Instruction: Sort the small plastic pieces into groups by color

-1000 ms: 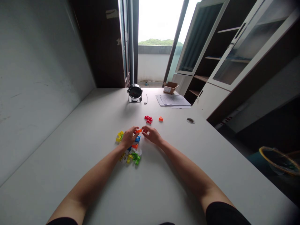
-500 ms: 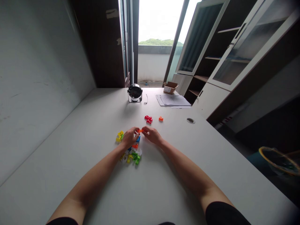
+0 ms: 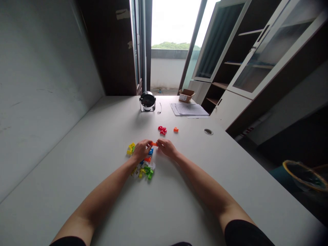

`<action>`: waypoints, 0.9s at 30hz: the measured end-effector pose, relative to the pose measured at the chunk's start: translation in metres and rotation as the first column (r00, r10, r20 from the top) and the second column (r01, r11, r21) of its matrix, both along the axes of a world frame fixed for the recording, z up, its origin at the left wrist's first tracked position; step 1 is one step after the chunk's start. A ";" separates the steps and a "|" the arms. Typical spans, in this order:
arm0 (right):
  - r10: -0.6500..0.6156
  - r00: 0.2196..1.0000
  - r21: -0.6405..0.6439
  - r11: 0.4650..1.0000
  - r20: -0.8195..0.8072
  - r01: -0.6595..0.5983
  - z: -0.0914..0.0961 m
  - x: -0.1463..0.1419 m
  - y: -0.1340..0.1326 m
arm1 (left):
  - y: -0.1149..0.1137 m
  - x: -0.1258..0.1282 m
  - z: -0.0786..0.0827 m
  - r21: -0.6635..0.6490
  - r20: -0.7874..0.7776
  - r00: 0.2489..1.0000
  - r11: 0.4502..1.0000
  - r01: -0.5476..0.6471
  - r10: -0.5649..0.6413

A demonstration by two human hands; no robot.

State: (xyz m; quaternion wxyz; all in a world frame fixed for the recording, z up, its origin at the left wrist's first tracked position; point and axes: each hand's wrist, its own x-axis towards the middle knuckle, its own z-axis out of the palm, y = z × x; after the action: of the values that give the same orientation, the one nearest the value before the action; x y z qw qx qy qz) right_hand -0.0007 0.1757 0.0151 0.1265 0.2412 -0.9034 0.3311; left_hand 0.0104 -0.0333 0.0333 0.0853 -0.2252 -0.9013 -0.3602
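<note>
Between my two hands is a small orange plastic block [image 3: 154, 144], pinched at its left end by my left hand [image 3: 142, 149] and at its right end by my right hand [image 3: 165, 147]. Under and around my left hand lies a mixed pile of small plastic blocks: yellow blocks [image 3: 130, 149] at its left, blue blocks [image 3: 151, 151] at its right, and green blocks [image 3: 149, 172] with white and yellow ones nearer me. Part of this pile is hidden by my left hand and forearm. Beyond my right hand sit a cluster of red blocks [image 3: 162, 130] and one separate orange block [image 3: 175, 130].
A small black fan [image 3: 147, 101] stands at the back of the white table [image 3: 184, 191], with a thin cord [image 3: 160, 108] beside it. Papers [image 3: 191, 110] and an open cardboard box [image 3: 186, 96] are at the back right. A round cable hole [image 3: 208, 132] is at right.
The fingers have shifted slightly around the orange block, and it shows a little more to the right. Both hands stay in nearly the same place; the other blocks look unmoved.
</note>
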 end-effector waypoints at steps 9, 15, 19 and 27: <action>-0.003 0.999 -0.065 0.998 0.037 0.006 0.003 0.004 -0.002 | 0.000 0.000 0.002 -0.026 0.007 0.999 0.999 -0.032 0.032; -0.003 0.998 -0.068 0.998 0.065 0.008 0.000 0.002 -0.001 | 0.001 0.000 0.002 0.061 0.039 0.999 0.998 -0.010 0.008; -0.001 0.998 -0.056 0.998 0.063 0.005 0.001 0.001 0.000 | 0.001 0.001 0.003 0.062 0.022 1.000 0.998 -0.004 0.002; 0.057 0.998 -0.044 0.998 0.039 -0.055 0.005 0.002 -0.002 | -0.001 0.001 0.002 0.023 0.019 1.000 0.999 -0.023 0.022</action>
State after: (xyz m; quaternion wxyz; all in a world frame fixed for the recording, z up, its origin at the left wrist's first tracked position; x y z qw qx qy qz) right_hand 0.0017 0.1735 0.0198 0.1043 0.2569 -0.8913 0.3588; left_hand 0.0111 -0.0340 0.0353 0.0835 -0.2106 -0.9003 -0.3716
